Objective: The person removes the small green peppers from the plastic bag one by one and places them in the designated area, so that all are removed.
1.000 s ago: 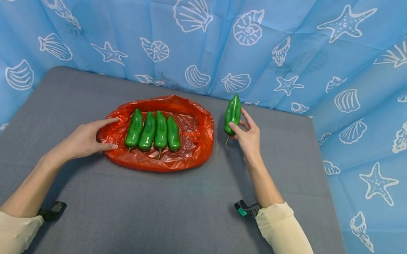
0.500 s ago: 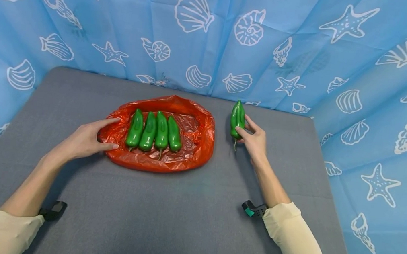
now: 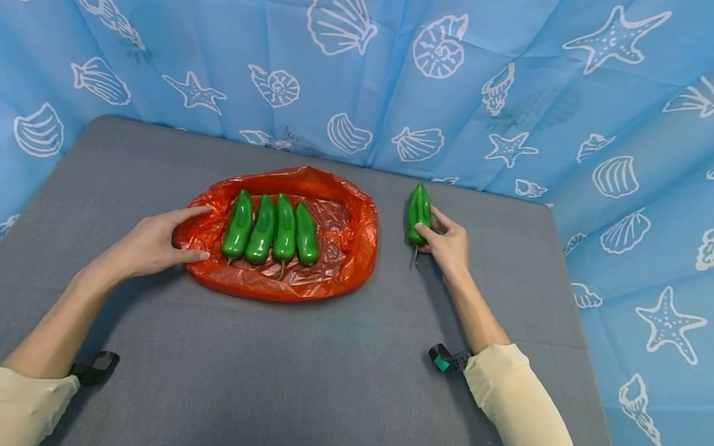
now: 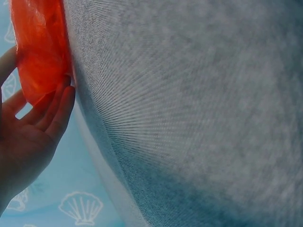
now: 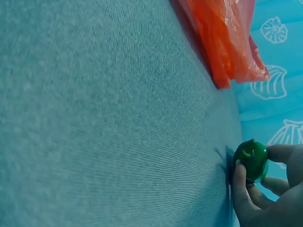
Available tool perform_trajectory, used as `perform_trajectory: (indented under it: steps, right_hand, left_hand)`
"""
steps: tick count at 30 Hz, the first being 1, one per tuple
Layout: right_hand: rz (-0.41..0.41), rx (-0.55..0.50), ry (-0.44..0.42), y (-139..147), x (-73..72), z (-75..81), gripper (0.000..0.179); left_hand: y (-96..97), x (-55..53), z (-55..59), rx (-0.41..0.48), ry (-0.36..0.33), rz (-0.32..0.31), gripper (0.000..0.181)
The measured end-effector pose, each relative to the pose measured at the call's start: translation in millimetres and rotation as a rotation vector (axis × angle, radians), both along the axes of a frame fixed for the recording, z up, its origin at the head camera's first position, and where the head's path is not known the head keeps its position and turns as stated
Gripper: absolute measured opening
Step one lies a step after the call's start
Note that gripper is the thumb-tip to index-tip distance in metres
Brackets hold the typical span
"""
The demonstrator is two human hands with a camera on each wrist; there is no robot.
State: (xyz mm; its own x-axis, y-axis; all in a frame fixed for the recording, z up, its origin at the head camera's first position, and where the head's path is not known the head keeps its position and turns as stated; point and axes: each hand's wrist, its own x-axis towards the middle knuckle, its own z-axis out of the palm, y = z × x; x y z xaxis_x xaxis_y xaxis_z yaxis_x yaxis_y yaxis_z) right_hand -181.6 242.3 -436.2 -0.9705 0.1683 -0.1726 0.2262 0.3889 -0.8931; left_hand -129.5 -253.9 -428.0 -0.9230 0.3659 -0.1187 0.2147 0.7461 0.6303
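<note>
A red plastic bag (image 3: 287, 291) lies on the grey table with its mouth spread wide. Several green peppers (image 3: 260, 232) sit side by side inside it. My left hand (image 3: 148, 244) holds the bag's left end, thumb and fingers spread around it; the left wrist view has the fingers against the red plastic (image 4: 40, 52). Right of the bag, my right hand (image 3: 447, 248) grips another green pepper (image 3: 418, 214) near its stem end, tip pointing away from me. In the right wrist view this pepper (image 5: 251, 161) is close to the table surface; whether it touches is unclear.
The grey cloth-covered table (image 3: 291, 387) extends in front of the bag and to both sides. A blue curtain (image 3: 371, 61) printed with white shells and starfish hangs along the table's back and right edges.
My right hand has moved a little to the right and nearer to me with the pepper, down toward the table. The left hand and the bag have stayed in place.
</note>
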Motion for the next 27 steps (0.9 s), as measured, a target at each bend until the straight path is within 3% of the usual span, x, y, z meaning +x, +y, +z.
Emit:
perform_trajectory:
  steps: [7, 14, 27]
  right_hand:
    - [0.002, 0.129, -0.022, -0.1, -5.3, -0.4, 0.053]
    - [-0.010, 0.254, 0.028, -2.7, -7.7, -3.4, 0.048]
    - [-0.029, 0.280, 0.073, -3.1, -6.0, -8.6, 0.049]
  left_hand:
    - [0.6, -1.1, -0.2, -0.003, -0.002, 0.005, 0.081]
    - [-0.1, 0.5, 1.0, -0.003, 0.002, -0.003, 0.081]
    - [-0.2, 2.2, 1.0, -0.006, -0.008, 0.012, 0.081]
